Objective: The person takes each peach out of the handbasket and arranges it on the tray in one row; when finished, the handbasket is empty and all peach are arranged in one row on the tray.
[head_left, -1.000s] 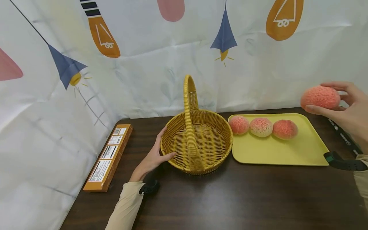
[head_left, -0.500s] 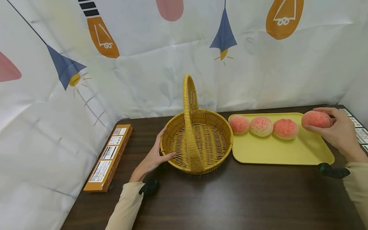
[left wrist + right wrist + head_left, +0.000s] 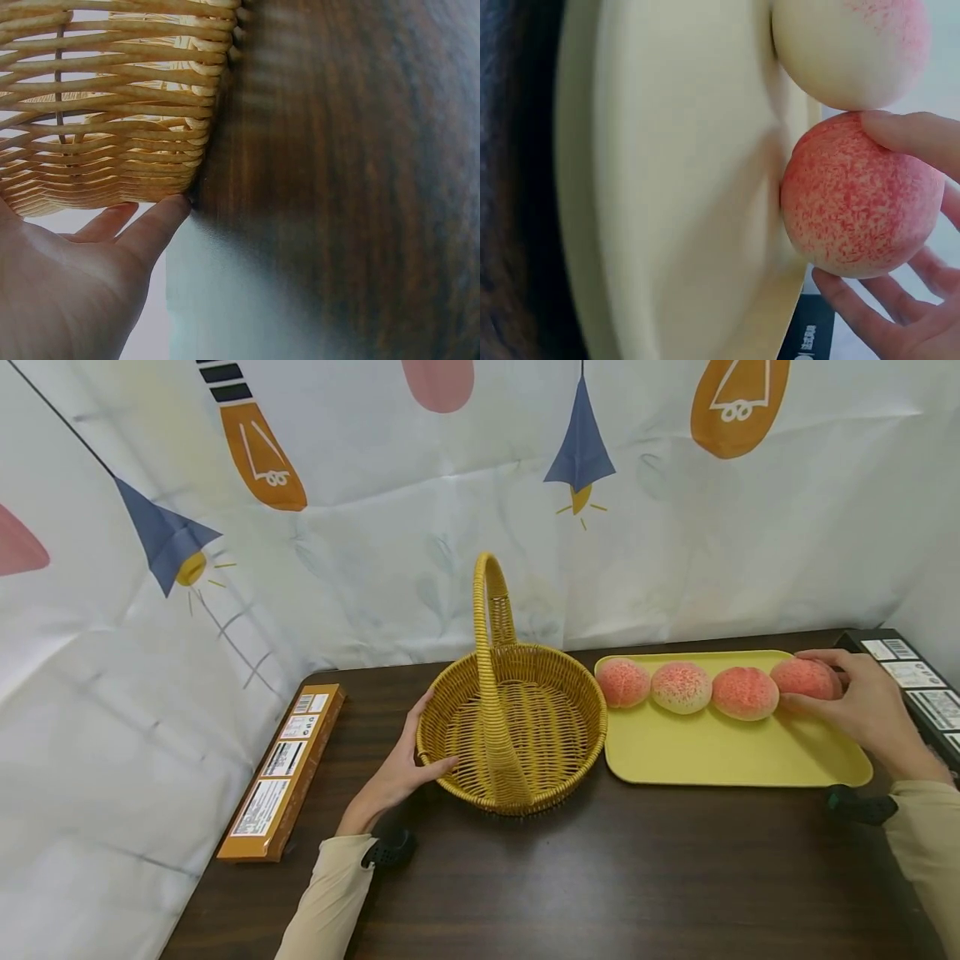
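Observation:
My left hand (image 3: 397,770) holds the left side of an upright yellow wicker basket (image 3: 551,727), thumb over the rim and fingers along the outer wall. No contents show inside it. In the left wrist view, fingertips touch the woven wall (image 3: 112,112). At the far right end of a yellow tray (image 3: 712,760), my right hand (image 3: 862,710) grips a pink peach (image 3: 802,678) between thumb and fingers. Three more peaches stand in a row along the tray's back: one on the left (image 3: 623,683), a paler one (image 3: 681,687) and a third (image 3: 745,693) beside the held peach.
An orange box (image 3: 283,772) with white labels lies left of the basket. Right of the tray, partly behind my right hand, is a black labelled box (image 3: 918,681). A white printed cloth (image 3: 420,568) hangs behind the dark wooden table (image 3: 570,885).
My right hand has brought the peach down and leftward from above the right side onto the tray, at the row's end. The left hand stays on the basket.

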{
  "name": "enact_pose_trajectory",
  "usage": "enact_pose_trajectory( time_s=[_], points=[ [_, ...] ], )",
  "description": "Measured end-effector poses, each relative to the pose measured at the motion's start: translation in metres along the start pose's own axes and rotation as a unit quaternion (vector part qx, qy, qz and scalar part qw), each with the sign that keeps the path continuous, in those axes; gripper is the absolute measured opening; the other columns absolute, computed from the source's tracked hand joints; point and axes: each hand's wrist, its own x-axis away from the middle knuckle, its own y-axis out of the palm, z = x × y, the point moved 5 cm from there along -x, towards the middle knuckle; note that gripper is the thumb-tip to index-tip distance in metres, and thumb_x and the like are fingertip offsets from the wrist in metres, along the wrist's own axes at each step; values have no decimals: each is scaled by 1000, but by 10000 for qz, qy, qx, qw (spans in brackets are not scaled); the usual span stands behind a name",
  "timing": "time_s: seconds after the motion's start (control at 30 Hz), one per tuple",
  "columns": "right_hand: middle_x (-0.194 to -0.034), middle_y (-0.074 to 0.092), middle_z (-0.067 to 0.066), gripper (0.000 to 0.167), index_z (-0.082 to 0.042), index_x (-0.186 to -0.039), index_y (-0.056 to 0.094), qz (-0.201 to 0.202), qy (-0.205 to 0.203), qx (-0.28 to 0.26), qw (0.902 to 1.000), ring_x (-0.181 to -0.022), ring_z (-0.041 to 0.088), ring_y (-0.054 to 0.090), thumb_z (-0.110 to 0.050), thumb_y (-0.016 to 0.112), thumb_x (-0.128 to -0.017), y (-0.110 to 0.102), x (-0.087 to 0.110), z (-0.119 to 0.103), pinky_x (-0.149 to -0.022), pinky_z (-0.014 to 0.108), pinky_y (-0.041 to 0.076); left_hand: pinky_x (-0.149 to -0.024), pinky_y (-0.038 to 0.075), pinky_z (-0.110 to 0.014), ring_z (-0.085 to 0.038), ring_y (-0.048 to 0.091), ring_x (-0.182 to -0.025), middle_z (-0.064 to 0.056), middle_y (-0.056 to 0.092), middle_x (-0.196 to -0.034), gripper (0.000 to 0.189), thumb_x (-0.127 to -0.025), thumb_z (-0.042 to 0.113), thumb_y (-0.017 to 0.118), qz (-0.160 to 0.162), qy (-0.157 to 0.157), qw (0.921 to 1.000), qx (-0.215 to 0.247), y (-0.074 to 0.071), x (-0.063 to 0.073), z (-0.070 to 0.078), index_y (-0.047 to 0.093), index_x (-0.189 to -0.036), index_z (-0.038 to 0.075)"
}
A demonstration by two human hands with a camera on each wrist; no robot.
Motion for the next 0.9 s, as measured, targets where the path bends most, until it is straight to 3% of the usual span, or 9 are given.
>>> enact_pose_trajectory(
  time_s=[0.1,0.17,0.23,0.37,0.47,0.6,0.7,0.8,0.9],
  points=[
    [-124,50,37,64,11,-139,53,-217,83,97,9997,-104,52,50,-18,84,-90,1,-3,1,-71,33,42,-112,36,-60,-42,25,-151,-15,2,-172,107,-96,30,77,-10,-18,10000,20,0,1,0,-1,-169,21],
    [-122,51,38,63,12,-137,54,-321,138,149,9993,-101,54,54,-17,84,-91,1,-5,3,-67,28,41,-112,34,-61,-42,24,-152,-16,1,-173,107,-96,30,77,-22,-17,10000,12,0,1,0,-1,-169,21],
    [-122,53,39,63,14,-136,54,-403,175,245,9987,-100,54,55,-18,84,-91,1,-6,2,-66,32,47,-112,34,-62,-42,23,-152,-15,0,-173,107,-96,31,77,-17,-11,10000,-5,0,1,0,-1,-169,21],
    [-122,52,42,62,15,-137,51,-522,147,387,9978,-102,54,51,-17,81,-93,0,-9,1,-76,62,47,-112,33,-63,-42,23,-152,-15,0,-173,107,-96,31,76,13,20,10000,-19,0,0,0,-1,-169,22],
    [-122,50,44,62,16,-138,48,-615,221,466,9968,-104,56,50,-18,79,-95,0,-9,0,-82,70,44,-112,33,-63,-42,24,-152,-15,0,-173,106,-96,30,76,-25,32,10000,29,1,-1,0,-1,-169,22],
    [-117,51,44,65,19,-136,49,-796,186,731,9940,-99,53,50,-20,80,-94,-4,-9,-1,-75,61,49,-113,33,-62,-42,23,-152,-15,0,-173,106,-97,30,76,-71,43,10000,40,3,-2,0,-1,-169,22],
    [-108,56,43,68,22,-133,50,-976,105,944,9907,-91,48,54,-22,81,-92,-6,-11,0,-64,44,48,-113,35,-58,-41,23,-153,-14,0,-173,105,-97,28,75,-54,13,10000,-34,2,-2,1,-1,-169,23],
    [-104,59,44,68,24,-132,49,-1106,72,1008,9887,-87,48,58,-21,81,-92,-7,-15,1,-61,42,50,-113,36,-55,-41,24,-153,-13,0,-173,104,-98,26,74,-45,-4,10000,-79,1,-3,0,-1,-169,24],
    [-104,59,45,65,25,-130,48,-1109,55,980,9890,-88,50,59,-18,80,-93,-8,-16,1,-64,48,53,-112,36,-57,-42,25,-152,-14,0,-173,104,-97,27,75,-46,9,10000,-69,1,-3,-1,-1,-169,23]
  ],
)
